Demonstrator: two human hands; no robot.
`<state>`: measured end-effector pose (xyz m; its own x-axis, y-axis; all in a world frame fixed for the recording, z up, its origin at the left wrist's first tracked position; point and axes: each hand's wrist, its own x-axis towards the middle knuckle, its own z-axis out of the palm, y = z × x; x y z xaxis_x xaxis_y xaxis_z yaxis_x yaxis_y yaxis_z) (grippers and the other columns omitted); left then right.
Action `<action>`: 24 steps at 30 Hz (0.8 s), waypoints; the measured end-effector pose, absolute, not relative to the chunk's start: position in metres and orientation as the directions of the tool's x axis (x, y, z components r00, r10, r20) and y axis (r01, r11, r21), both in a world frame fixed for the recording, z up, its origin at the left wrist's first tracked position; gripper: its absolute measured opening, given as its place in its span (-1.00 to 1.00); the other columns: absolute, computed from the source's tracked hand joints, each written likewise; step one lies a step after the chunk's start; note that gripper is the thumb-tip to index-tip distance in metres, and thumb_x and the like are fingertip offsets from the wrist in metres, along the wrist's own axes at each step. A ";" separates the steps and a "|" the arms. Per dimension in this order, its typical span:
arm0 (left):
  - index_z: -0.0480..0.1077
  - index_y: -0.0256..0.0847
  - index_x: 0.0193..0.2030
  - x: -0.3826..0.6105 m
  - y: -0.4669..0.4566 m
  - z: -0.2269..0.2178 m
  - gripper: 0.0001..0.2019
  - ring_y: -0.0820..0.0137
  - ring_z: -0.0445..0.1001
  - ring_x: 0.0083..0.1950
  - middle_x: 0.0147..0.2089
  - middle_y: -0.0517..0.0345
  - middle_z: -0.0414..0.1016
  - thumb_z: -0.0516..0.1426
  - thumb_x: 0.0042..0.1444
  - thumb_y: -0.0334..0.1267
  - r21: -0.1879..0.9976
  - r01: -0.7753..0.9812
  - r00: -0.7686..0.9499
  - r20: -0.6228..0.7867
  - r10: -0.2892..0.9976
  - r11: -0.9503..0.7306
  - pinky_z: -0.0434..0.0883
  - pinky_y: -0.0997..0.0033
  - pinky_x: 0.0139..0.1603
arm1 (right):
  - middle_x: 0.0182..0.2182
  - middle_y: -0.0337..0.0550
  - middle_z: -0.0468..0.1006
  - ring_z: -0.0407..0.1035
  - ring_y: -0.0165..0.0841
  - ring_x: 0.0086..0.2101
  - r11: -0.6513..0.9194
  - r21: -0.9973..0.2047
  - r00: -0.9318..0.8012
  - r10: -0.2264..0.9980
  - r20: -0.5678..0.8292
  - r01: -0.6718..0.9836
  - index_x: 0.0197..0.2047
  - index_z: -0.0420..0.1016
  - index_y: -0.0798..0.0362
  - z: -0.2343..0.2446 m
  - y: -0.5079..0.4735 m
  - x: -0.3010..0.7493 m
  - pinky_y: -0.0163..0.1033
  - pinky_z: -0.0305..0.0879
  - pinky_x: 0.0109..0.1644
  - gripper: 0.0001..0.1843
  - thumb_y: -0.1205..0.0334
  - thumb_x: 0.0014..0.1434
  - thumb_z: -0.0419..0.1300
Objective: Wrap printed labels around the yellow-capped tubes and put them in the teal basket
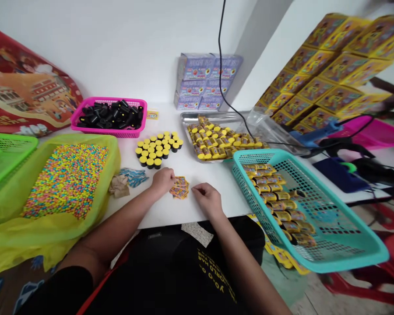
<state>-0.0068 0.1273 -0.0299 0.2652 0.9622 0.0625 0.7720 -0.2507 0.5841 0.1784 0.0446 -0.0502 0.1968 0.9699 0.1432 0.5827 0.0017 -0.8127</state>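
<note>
A small pile of orange printed paper labels (pixel 180 189) lies on the white table in front of me. My left hand (pixel 163 181) is closed at the pile's left edge, its fingertips touching the labels; what it holds, if anything, is hidden. Just right of the pile, apart from it, my right hand (pixel 209 199) has its thumb and fingers pinched together. Anything between those fingertips is too small to make out. Beyond the hands stands a group of black tubs with yellow lids (pixel 154 154).
A turquoise basket (pixel 343 214) of labelled tubs stands at right, a metal tray (pixel 192 151) of more behind. Left are a yellow-lined bin of colourful candies (pixel 68 179), a pink basket (pixel 109 131) of black tubs and crumpled brown paper (pixel 119 186). A black cable (pixel 220 57) hangs down.
</note>
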 end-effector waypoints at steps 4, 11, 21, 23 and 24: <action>0.39 -0.20 -0.50 -0.011 0.127 -0.027 -0.82 0.39 0.35 -0.36 -0.40 0.18 0.43 0.20 0.11 -0.28 0.639 0.727 0.238 0.109 0.965 -0.252 0.16 0.40 -0.35 | -0.42 -0.14 0.56 0.41 -0.27 -0.40 -0.014 -0.834 0.220 0.967 0.129 0.551 -0.42 0.52 0.00 -0.049 0.054 0.174 -0.16 0.32 -0.25 -0.76 0.02 0.06 0.18; 0.45 -0.21 -0.31 -0.064 0.094 0.004 -0.67 0.30 0.42 -0.32 -0.36 0.05 0.51 -0.02 0.32 -0.08 0.435 0.874 0.142 0.196 0.970 -0.216 0.14 0.37 -0.34 | -0.39 -0.13 0.57 0.42 -0.25 -0.35 -0.022 -0.796 0.240 0.958 0.156 0.605 -0.40 0.52 0.01 -0.045 0.073 0.167 -0.17 0.31 -0.19 -0.75 0.01 0.08 0.17; 0.53 -0.25 -0.16 -0.130 0.089 -0.019 -0.73 0.18 0.47 -0.25 -0.27 -0.09 0.58 -0.01 0.24 -0.34 0.092 0.990 0.100 0.041 0.994 -0.103 0.18 0.26 -0.21 | -0.45 -0.26 0.52 0.36 -0.36 -0.42 -0.058 -0.641 0.054 0.998 -0.025 0.765 -0.23 0.59 -0.03 -0.026 0.106 0.162 -0.28 0.18 -0.32 -0.75 0.15 -0.04 0.33; 0.52 -0.24 -0.26 -0.123 0.086 -0.014 -0.75 0.18 0.46 -0.25 -0.29 -0.07 0.57 0.04 0.24 -0.22 0.127 0.990 0.053 0.088 0.995 -0.064 0.19 0.27 -0.22 | -0.49 -0.30 0.49 0.33 -0.38 -0.45 -0.064 -0.649 0.053 0.998 -0.037 0.758 -0.31 0.58 -0.04 -0.025 0.109 0.161 -0.29 0.14 -0.35 -0.78 0.21 -0.11 0.37; 0.52 -0.23 -0.25 -0.118 0.084 -0.010 -0.75 0.19 0.46 -0.25 -0.29 -0.05 0.57 0.07 0.23 -0.15 0.174 0.983 0.029 0.129 0.991 -0.052 0.20 0.28 -0.23 | -0.51 -0.31 0.47 0.31 -0.39 -0.46 -0.059 -0.662 0.050 0.998 -0.032 0.747 -0.38 0.57 -0.03 -0.025 0.110 0.160 -0.30 0.12 -0.36 -0.83 0.24 -0.14 0.37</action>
